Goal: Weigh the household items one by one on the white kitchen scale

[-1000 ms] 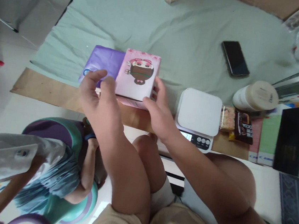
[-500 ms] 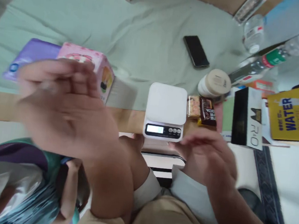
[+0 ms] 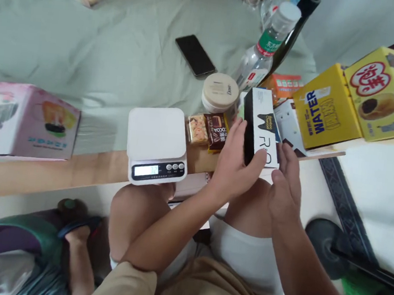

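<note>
Hands flank a black-and-white box (image 3: 260,119) at the front edge of the cloth-covered counter (image 3: 126,51), between a dark cocoa packet (image 3: 216,128) on its left and a yellow carton (image 3: 328,105) on its right. The left hand (image 3: 234,164) is partly spread, its fingers along the black side and its thumb by the lower part of the white face. The right hand (image 3: 287,187) is half-curled at the lower right corner, fingers close to that side. Whether either hand presses firmly I cannot tell.

The step in hand looks like taking hold of the box, or steadying it, from both sides. Judging by the grip's shape, a sound next move calls for even pressure from both palms and a straight path, since the cocoa packet lies just beside the left fingers and a lidded jar (image 3: 220,93) stands behind it. A white scale (image 3: 157,136) sits farther left, with nothing on its plate.
</note>
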Available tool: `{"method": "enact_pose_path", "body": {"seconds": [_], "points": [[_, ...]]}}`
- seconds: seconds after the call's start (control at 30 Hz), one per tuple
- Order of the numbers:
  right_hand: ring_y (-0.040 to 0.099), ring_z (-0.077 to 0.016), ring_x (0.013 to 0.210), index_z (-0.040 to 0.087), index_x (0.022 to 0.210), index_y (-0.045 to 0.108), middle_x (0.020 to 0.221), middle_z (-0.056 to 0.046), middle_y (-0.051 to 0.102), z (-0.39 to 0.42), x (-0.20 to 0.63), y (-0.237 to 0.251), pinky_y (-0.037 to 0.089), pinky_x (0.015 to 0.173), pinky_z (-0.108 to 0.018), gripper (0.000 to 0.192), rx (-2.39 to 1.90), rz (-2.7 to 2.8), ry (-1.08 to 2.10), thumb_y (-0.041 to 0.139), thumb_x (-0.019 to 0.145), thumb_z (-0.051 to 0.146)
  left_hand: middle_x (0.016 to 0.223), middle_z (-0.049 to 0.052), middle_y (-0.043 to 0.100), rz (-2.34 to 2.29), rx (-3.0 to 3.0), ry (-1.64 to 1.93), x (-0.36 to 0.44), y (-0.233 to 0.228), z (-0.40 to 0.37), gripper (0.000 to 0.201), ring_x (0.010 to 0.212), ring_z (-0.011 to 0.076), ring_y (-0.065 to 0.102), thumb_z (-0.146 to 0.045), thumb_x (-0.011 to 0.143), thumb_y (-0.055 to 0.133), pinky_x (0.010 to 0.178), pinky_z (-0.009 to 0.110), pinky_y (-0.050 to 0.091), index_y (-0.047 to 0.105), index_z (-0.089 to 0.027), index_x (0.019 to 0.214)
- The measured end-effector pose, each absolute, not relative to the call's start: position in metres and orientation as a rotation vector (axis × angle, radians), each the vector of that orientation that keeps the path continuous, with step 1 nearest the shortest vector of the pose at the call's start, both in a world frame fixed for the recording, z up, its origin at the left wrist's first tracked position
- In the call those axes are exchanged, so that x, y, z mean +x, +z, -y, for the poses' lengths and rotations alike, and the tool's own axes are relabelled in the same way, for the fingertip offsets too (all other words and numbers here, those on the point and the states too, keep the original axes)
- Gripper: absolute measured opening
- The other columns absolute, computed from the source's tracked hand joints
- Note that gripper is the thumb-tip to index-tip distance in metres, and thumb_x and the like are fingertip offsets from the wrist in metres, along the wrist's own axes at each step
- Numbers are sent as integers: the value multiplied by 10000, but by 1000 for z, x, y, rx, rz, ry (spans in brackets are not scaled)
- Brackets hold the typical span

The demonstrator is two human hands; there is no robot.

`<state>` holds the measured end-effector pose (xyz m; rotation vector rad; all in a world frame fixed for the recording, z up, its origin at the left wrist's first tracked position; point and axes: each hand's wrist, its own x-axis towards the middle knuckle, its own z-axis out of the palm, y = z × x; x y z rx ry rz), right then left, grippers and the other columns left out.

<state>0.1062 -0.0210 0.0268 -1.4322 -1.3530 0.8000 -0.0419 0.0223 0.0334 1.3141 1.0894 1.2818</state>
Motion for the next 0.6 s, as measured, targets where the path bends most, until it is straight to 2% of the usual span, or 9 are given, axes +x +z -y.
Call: {"method": "enact_pose_path", "body": {"seconds": [0.07,0.2,0.27,0.33,0.4,0.47,0.53,0.6], "points": [[455,-284,1630,311,1588,529,1706,-79,516,14,102,30,256,1412,-617,642,-1489,1363,789,615,998,547,1834,177,247,-1046,1353,1269,-37,28,-22,776,1741,290,212,-546,1036,529,1447,501,213,266,-202,1680],[528,-298,1577,323,1471,671,1599,-52,639,14,95,36,222,1420,-646,521,-1594,1371,718,608,1001,538,1853,172,182,-959,1535,1276,-30,22,-20,755,1759,262,112,-403,1064,421,1467,484,172,153,-169,1729],[544,-304,1564,324,1484,664,1598,-54,639,22,90,37,280,1405,-651,526,-1589,1322,680,597,1009,539,1863,154,149,-917,1607,1286,-28,24,-17,763,1759,256,91,-330,1062,407,1468,514,187,84,-208,1743],[599,-314,1510,310,1503,650,1573,-74,654,34,84,39,398,1353,-647,551,-1575,1273,604,610,1006,546,1863,160,132,-870,1652,1290,-29,34,-10,775,1757,265,97,-277,1056,412,1463,535,215,59,-216,1743],[661,-315,1436,321,1542,611,1549,-83,666,47,77,43,528,1267,-617,575,-1555,1238,547,629,1006,530,1860,171,132,-830,1668,1318,-39,53,-1,765,1754,282,121,-260,1046,447,1460,533,233,112,-201,1731],[703,-319,1377,360,1578,565,1543,-73,669,58,69,48,631,1158,-565,603,-1532,1274,512,656,999,504,1861,128,163,-795,1652,1379,-56,77,11,742,1749,291,164,-273,1030,509,1456,528,256,201,-236,1705],[725,-341,1341,378,1629,491,1530,-72,680,61,59,55,674,1081,-546,659,-1507,1385,454,650,1001,497,1844,29,262,-797,1596,1415,-81,102,24,678,1730,278,256,-270,1025,535,1430,510,347,296,-310,1658],[742,-375,1298,353,1651,462,1469,-86,721,55,44,63,679,1059,-561,721,-1466,1573,427,663,982,533,1799,8,369,-890,1499,1472,-109,120,33,594,1692,250,355,-254,1027,567,1424,462,372,400,-276,1596]]}}
